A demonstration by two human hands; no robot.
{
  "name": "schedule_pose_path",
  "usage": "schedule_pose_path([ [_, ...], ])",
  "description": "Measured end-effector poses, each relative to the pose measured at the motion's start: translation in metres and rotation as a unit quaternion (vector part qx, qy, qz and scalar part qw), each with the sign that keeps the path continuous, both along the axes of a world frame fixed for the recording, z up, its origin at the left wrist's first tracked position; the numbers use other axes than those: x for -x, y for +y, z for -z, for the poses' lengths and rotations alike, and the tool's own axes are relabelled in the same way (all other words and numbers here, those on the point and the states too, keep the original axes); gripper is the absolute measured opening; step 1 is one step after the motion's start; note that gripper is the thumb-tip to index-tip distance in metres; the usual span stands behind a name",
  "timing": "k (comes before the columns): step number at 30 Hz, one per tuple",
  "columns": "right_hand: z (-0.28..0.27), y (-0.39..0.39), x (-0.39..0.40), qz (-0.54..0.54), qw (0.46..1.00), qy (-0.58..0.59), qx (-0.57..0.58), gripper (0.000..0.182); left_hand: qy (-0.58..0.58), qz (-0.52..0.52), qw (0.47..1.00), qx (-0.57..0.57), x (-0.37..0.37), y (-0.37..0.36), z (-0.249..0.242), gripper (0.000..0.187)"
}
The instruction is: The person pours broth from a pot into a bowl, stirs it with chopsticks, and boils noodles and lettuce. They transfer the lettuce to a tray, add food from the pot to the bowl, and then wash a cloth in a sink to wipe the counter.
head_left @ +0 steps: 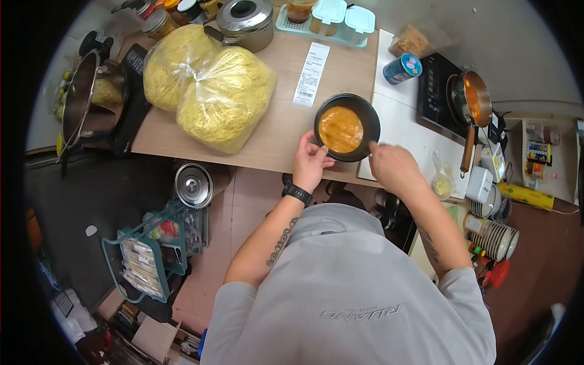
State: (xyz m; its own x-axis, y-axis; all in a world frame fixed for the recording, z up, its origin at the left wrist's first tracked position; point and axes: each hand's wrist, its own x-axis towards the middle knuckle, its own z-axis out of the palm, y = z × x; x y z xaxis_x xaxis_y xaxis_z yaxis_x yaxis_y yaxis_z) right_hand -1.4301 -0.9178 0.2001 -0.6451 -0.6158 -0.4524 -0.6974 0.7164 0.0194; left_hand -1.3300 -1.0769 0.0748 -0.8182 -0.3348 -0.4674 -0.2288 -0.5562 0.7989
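Observation:
A black bowl (pixel 368 115) with an orange sauce or soup (pixel 340 129) in it stands near the front edge of the wooden counter (pixel 286 143). My left hand (pixel 311 161) grips the bowl's lower left rim, the thumb over the edge near the orange food. At the bowl's lower right side is my right hand (pixel 389 163), its fingers curled closed by the rim. Whether those fingers pinch the rim or something small is hidden. A printed receipt (pixel 311 74) lies just beyond the bowl.
Two bags of yellow noodles (pixel 225 97) sit to the left, near a lidded pot (pixel 246 24). On the right are a blue can (pixel 402 69), a black cooktop (pixel 435 91) with a pan (pixel 476 100), and a small bag (pixel 442 182). Light-blue containers (pixel 328 15) stand at the back.

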Motion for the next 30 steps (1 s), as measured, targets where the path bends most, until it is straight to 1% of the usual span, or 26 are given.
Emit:
schedule_pose_path([
  [1, 0.006, -0.004, 0.005, 0.008, 1.0, 0.014, 0.025, 0.025, -0.002, 0.004, 1.0, 0.002, -0.001, 0.001, 0.0, 0.049],
  [2, 0.001, 0.0, 0.009, 0.043, 0.998, 0.021, 0.032, 0.025, -0.006, 0.007, 1.0, 0.003, -0.003, 0.0, -0.001, 0.049],
  [3, -0.009, 0.005, 0.007, 0.04, 0.998, 0.023, 0.034, 0.025, -0.006, 0.005, 1.0, 0.006, -0.002, -0.003, -0.001, 0.049],
  [5, -0.024, 0.011, -0.003, 0.012, 0.998, 0.001, -0.06, 0.02, 0.003, -0.007, 1.0, 0.0, 0.002, -0.003, 0.001, 0.049],
  [6, -0.019, 0.009, -0.005, -0.007, 1.0, -0.008, -0.02, 0.019, 0.006, -0.005, 1.0, -0.009, -0.002, -0.001, 0.001, 0.049],
  [7, -0.013, 0.008, -0.002, -0.005, 1.0, -0.009, -0.018, 0.019, 0.005, -0.003, 1.0, -0.008, -0.001, -0.002, 0.002, 0.049],
  [9, -0.001, 0.005, 0.006, 0.026, 0.999, 0.017, 0.025, 0.021, 0.007, -0.007, 1.0, -0.008, -0.001, 0.0, 0.003, 0.05],
  [11, -0.004, 0.004, 0.007, 0.037, 0.997, 0.036, 0.049, 0.023, 0.002, -0.002, 1.0, -0.007, -0.003, -0.002, -0.003, 0.05],
  [13, -0.024, 0.01, -0.006, 0.031, 0.998, -0.001, -0.06, 0.017, -0.006, 0.001, 1.0, -0.01, -0.002, -0.001, -0.002, 0.05],
  [14, -0.025, 0.008, -0.007, 0.004, 1.0, -0.006, -0.025, 0.017, -0.001, -0.002, 1.0, -0.004, -0.003, 0.0, 0.002, 0.05],
  [15, -0.018, 0.002, -0.002, 0.008, 1.0, -0.006, -0.025, 0.017, 0.006, -0.004, 1.0, 0.002, -0.001, 0.001, 0.005, 0.051],
  [17, -0.001, -0.008, 0.007, 0.026, 0.999, 0.007, 0.018, 0.022, 0.006, -0.002, 1.0, -0.001, -0.003, 0.002, 0.004, 0.051],
  [18, -0.004, -0.002, 0.01, 0.037, 0.999, 0.017, 0.026, 0.023, 0.009, -0.007, 1.0, -0.002, -0.001, 0.0, 0.002, 0.051],
  [19, -0.01, 0.0, 0.009, 0.034, 0.999, 0.021, 0.028, 0.023, 0.014, -0.01, 1.0, -0.001, 0.001, -0.002, 0.003, 0.051],
  [21, -0.022, 0.01, -0.004, 0.018, 0.999, -0.001, -0.034, 0.019, 0.008, -0.008, 1.0, -0.001, -0.001, 0.0, 0.002, 0.051],
  [22, -0.014, 0.01, -0.006, -0.001, 1.0, -0.012, -0.011, 0.019, 0.008, -0.005, 1.0, -0.003, -0.001, 0.0, 0.002, 0.051],
  [23, -0.006, 0.008, -0.002, 0.003, 1.0, -0.011, -0.011, 0.019, 0.004, 0.002, 1.0, 0.006, 0.001, 0.0, 0.002, 0.05],
  [25, 0.004, 0.001, 0.006, 0.052, 0.998, 0.005, 0.021, 0.022, -0.004, 0.012, 1.0, 0.014, -0.004, 0.002, 0.002, 0.049],
  [26, -0.004, 0.008, 0.006, 0.059, 0.998, 0.011, 0.028, 0.022, -0.004, 0.015, 1.0, 0.013, -0.004, 0.001, 0.001, 0.049],
  [27, -0.012, 0.008, 0.004, 0.054, 0.998, 0.015, 0.031, 0.022, -0.002, 0.013, 1.0, 0.013, -0.001, -0.001, -0.001, 0.049],
  [29, -0.023, 0.014, -0.009, 0.023, 0.999, -0.019, -0.038, 0.02, 0.002, 0.008, 1.0, 0.004, -0.001, 0.0, 0.002, 0.05],
  [30, -0.013, 0.015, -0.01, -0.015, 1.0, -0.012, 0.021, 0.019, 0.001, 0.002, 1.0, 0.005, 0.0, 0.001, 0.004, 0.05],
])
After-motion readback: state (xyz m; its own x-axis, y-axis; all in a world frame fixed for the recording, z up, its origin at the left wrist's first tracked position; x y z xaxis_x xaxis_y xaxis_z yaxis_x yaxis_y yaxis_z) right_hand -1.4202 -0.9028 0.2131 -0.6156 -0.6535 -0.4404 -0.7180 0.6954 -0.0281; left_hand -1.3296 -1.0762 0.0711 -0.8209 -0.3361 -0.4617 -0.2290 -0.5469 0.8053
